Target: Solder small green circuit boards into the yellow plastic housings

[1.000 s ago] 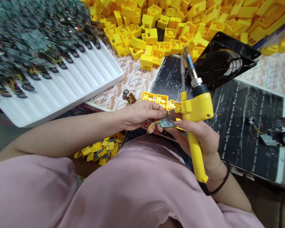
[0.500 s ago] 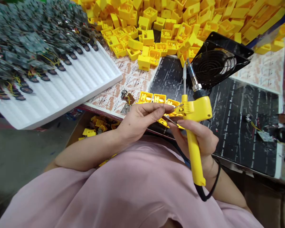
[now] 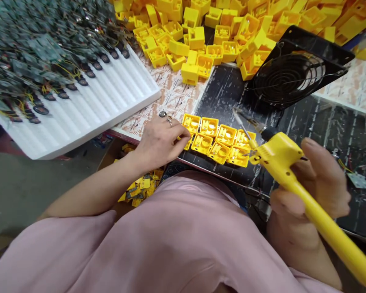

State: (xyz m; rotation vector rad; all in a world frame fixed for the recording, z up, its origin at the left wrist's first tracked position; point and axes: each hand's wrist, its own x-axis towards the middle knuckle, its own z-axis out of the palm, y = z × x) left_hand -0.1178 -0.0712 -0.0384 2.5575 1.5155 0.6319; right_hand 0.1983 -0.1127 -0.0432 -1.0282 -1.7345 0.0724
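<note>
My right hand (image 3: 317, 183) grips a yellow soldering gun (image 3: 282, 156), raised over the right end of the casings. Its metal tip and thin feed tube point up and left over the black mat. My left hand (image 3: 163, 140) is closed, thumb and fingertips together at the leftmost yellow casings (image 3: 187, 140); whatever is between them is hidden. Several small open yellow casings (image 3: 218, 150) lie in two rows, hollow side up, along the mat's front edge. A small round metal part (image 3: 162, 114) shows just behind my left knuckles.
A white foam tray (image 3: 134, 93) at the left bears many circuit boards (image 3: 49, 49) with wires. Yellow housings (image 3: 198, 36) are heaped at the back. A black fan (image 3: 295, 73) stands on the mat (image 3: 222, 89). Below the table edge, a box holds yellow pieces (image 3: 144, 185).
My hands have parted: the left moved left and down to the leftmost casings, the right moved right with the soldering gun, now tilted. The casing rows are uncovered.
</note>
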